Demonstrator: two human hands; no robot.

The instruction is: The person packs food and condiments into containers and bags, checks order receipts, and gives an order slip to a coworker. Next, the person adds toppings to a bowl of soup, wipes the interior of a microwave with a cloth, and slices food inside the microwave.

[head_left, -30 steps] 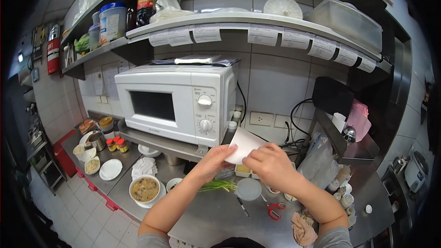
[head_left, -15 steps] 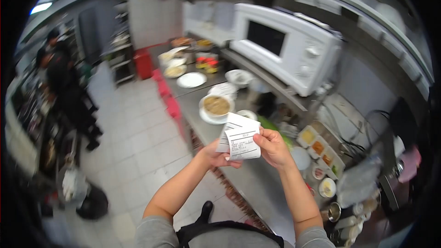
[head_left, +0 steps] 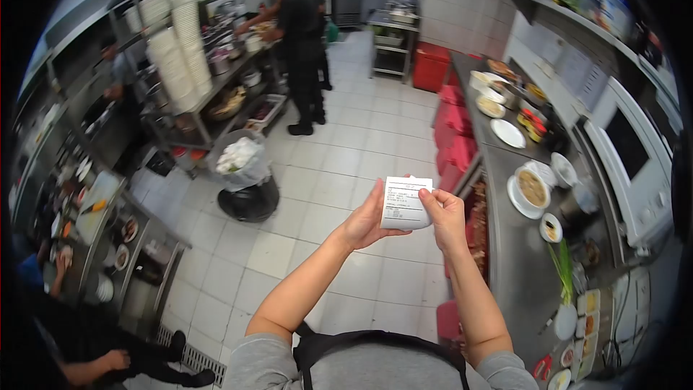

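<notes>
Tiled floor (head_left: 317,206), receipt (head_left: 406,204) in both hands (head_left: 363,224) (head_left: 447,218)

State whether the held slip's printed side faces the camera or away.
Toward the camera: printed lines show on the slip, held between the left hand and right hand.

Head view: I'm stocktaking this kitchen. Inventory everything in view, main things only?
Paper slip: at least one, white, between both hands
Counter: one, steel grey, right
Soup bowl: one, white, counter
Plate: at least one, white, beyond the bowl
Small dishes: several, whitish, counter
Spring onions: one bunch, green, counter
Scissors: one pair, red-handled, counter
Microwave: one, white, right edge
Trash bin: one, black, floor
Container stacks: several, whitish, left rack
Other people: several, mostly dark-clothed, left and top
Left hand: one, bare, left of slip
Right hand: one, bare, pinching slip
</notes>
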